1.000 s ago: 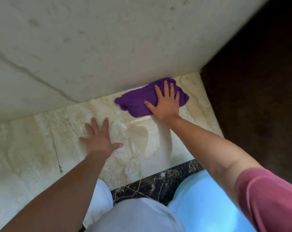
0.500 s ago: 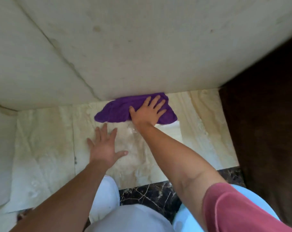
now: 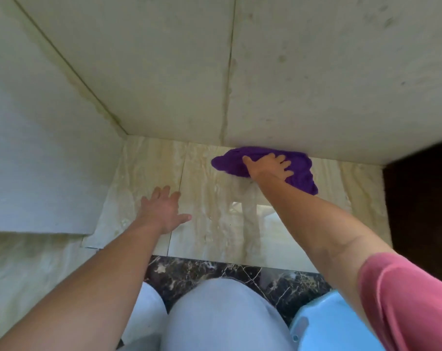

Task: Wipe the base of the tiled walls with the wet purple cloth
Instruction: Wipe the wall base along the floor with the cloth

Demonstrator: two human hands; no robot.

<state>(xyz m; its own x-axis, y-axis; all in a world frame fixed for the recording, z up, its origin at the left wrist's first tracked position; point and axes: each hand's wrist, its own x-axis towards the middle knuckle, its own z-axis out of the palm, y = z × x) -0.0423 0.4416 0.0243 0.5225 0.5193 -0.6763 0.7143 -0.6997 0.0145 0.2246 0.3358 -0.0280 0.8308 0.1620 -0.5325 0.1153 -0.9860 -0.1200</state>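
The purple cloth (image 3: 300, 171) lies bunched on the beige floor tile, pushed against the foot of the far tiled wall (image 3: 303, 92). My right hand (image 3: 269, 165) presses flat on top of it, fingers spread over the fabric and pointing right. My left hand (image 3: 161, 211) rests flat on the floor tile (image 3: 214, 224) nearer to me and to the left, fingers apart, holding nothing. A second tiled wall (image 3: 37, 148) meets the far one at a corner to the left of the cloth.
A dark brown surface (image 3: 422, 211) bounds the floor on the right. A strip of black marble (image 3: 214, 271) crosses the floor just before my knees (image 3: 222, 317). A light blue plastic object (image 3: 326, 325) sits at the lower right.
My right hand has slid the cloth along the wall base toward the left corner, and its fingers have turned rightward. The view has swung left, revealing the corner. The left hand stays planted.
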